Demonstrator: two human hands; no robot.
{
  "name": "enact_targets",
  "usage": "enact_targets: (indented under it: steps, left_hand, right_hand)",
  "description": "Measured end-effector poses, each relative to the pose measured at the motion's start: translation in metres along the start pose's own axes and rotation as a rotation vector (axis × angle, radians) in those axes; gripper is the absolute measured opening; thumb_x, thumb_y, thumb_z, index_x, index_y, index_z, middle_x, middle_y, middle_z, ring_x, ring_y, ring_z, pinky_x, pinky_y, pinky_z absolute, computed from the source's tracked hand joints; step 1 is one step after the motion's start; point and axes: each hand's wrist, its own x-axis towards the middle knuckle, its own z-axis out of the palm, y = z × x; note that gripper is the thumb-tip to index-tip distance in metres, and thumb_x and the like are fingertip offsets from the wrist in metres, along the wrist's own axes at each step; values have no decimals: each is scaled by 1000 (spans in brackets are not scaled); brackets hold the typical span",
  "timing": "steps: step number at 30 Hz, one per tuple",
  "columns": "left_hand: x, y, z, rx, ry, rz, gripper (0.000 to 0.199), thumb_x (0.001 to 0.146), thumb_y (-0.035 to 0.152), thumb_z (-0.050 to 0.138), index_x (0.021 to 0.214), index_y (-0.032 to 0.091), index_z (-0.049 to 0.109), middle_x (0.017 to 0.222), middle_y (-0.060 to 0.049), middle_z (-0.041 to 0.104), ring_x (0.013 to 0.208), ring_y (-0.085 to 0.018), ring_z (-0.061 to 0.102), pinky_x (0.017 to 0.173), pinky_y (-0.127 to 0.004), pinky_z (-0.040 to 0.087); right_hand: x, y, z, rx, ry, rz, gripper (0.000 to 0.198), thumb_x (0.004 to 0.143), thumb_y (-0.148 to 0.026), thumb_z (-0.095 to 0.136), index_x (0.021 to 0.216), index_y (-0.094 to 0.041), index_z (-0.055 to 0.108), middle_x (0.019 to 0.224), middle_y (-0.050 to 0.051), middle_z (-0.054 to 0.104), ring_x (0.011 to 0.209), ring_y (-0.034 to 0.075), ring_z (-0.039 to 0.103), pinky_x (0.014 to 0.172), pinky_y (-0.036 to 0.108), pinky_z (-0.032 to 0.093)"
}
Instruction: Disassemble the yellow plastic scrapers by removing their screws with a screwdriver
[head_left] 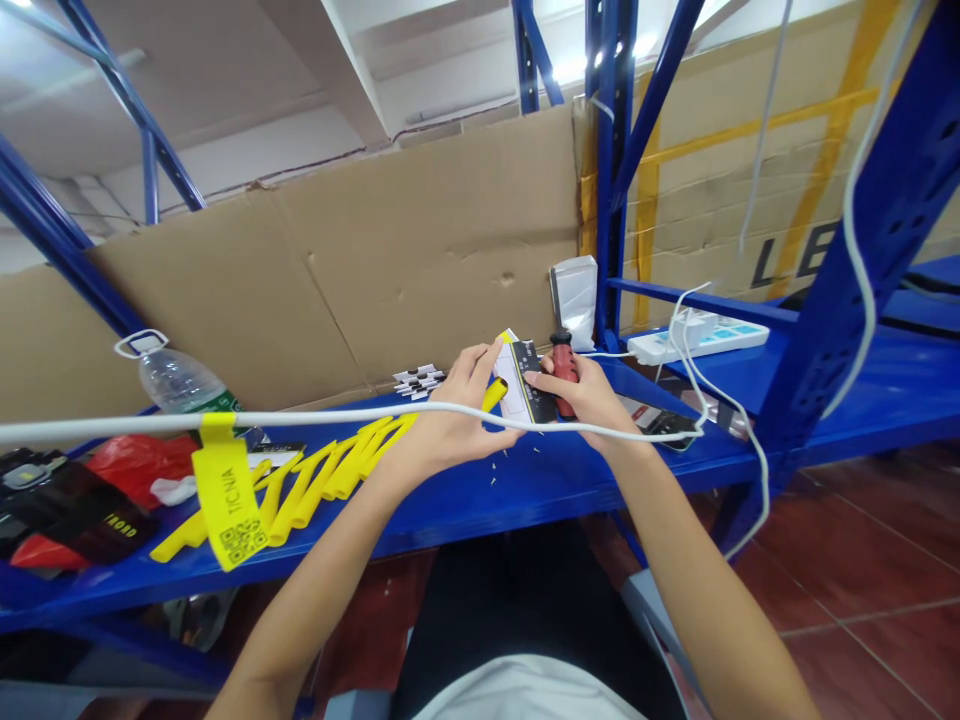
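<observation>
Partly, the hands (450, 434) cover the printed card (516, 392) and red-handled tool (564, 364).

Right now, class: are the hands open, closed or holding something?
Left hand: spread at the card; grip cannot be told.
Right hand: closed around the red handle.

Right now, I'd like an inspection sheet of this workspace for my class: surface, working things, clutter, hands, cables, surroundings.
Surface: blue shelf top, small screw-like bits scattered near the hands.
Working things: black-and-white card; red-handled tool, black at its upper end.
Clutter: yellow tubes, clear bottle, red bag at left.
Left hand: by the card's left edge, thumb and fingers spread; grip unclear.
Right hand: around the tool, thumb reaching the card.
Cables: white cable crossing the view, yellow tag hanging from it; power strip at right.
Surroundings: cardboard behind, blue rack post at right.
</observation>
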Motion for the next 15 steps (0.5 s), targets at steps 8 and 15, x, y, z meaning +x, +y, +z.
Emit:
enact_targets:
  steps: [8,15]
  left_hand:
    - [5,-4,-3,-14,21,-32,130,82,30,96,190,32,22,172,-20,48,145,-43,68,115,-58,69]
    - [-8,-2,-5,22,106,-67,131,79,28,98,187,30,25,174,-22,46,151,-45,64,121,-64,64]
  right_hand:
    - [3,-3,1,228,-54,123,68,57,-57,116,86,-24,64,81,-3,69,73,15,67,63,28,62]
    - [9,-1,-3,290,59,19,72,55,-52,118,84,-26,57,80,-3,69,73,20,79,52,28,64]
